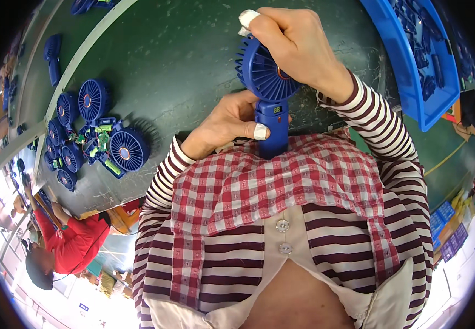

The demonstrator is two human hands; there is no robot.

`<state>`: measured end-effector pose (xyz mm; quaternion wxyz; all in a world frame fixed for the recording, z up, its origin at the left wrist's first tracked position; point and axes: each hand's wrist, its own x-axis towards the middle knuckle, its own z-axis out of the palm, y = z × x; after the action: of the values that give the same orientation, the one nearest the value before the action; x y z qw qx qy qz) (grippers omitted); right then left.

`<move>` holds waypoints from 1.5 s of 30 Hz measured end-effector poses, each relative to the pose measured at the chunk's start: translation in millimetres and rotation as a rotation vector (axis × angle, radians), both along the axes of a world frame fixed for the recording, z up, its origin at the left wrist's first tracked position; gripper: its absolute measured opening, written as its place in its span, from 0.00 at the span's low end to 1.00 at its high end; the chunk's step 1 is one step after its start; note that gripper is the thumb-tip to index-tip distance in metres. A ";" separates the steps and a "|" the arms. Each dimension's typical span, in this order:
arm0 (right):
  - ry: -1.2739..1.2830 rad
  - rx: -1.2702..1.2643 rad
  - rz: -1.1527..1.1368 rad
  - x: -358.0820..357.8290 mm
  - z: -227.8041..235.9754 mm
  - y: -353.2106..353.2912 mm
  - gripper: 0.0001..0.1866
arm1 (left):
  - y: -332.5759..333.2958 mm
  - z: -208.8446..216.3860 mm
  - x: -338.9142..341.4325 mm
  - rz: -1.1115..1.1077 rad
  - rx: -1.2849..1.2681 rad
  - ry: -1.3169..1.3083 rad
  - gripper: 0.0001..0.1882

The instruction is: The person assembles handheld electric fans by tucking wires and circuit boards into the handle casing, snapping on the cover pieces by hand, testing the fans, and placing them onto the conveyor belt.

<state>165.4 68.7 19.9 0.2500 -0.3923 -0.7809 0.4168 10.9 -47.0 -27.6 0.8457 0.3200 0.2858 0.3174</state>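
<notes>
A dark blue handheld fan (pixel 273 127) stands upright before my chest, its round slatted head at the top and a small lit display on its handle. My left hand (pixel 227 119) is closed around the handle from the left, its taped thumb lying across the front. Curled over the upper right of the fan's head is my right hand (pixel 300 48), with white tape on its thumb; what its folded fingers press on behind the head is hidden. The handle's lower end reaches the red checked apron (pixel 281 175).
Several blue fan heads (pixel 128 149) with green circuit boards and battery cells lie clustered on the green table (pixel 182 55) at left. A blue bin (pixel 413 93) of dark parts stands at right. A pale rail (pixel 81 52) crosses the left. Beyond is a person in red (pixel 81 241).
</notes>
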 end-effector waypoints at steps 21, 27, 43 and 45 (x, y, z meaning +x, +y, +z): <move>-0.251 -0.182 -0.098 -7.4 -8.3 -17.2 0.26 | 23.8 1.4 -2.5 0.596 0.170 0.258 0.26; -0.067 -0.415 0.084 -9.4 -20.0 -12.0 0.19 | 29.7 4.2 -2.1 0.632 0.296 0.320 0.25; -0.156 -0.231 -0.235 -19.2 -16.9 -16.2 0.27 | 37.8 2.7 -12.3 0.471 -0.013 0.090 0.27; -0.178 -0.259 -0.263 -21.5 -14.7 -16.2 0.26 | 38.2 5.3 -11.7 0.462 -0.003 0.102 0.24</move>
<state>143.9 52.5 5.2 0.1798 -0.5549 -0.6820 0.4412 -0.8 -8.8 -22.3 0.7355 0.2605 0.3942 0.4856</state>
